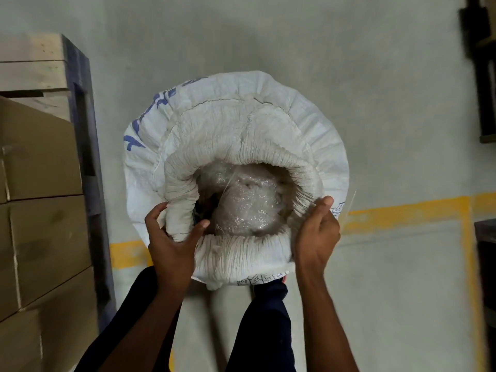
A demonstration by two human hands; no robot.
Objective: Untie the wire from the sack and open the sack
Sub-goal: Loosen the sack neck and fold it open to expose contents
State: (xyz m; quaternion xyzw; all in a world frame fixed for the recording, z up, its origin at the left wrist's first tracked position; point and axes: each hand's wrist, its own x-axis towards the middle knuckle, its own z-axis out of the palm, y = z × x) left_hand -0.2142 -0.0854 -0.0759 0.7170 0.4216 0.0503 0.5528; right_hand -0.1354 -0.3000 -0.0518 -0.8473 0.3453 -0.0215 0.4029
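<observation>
A white woven sack [268, 95] with blue print stands upright on the floor in the middle of the view. Its mouth is open and its top is rolled down into a thick, bunched rim [241, 251]. Inside lies a clear plastic bag [244, 202] of pale contents. My left hand [171, 242] grips the near-left part of the rolled rim, thumb inside the opening. My right hand [318, 232] holds the near-right part of the rim from outside. No wire shows anywhere on the sack.
Stacked brown cardboard boxes [40, 210] on a wooden pallet [32, 65] stand close on the left. A yellow floor line [402, 213] runs behind the sack. Dark objects sit at the right edge [483, 76]. My dark trouser legs [263, 331] are below the sack.
</observation>
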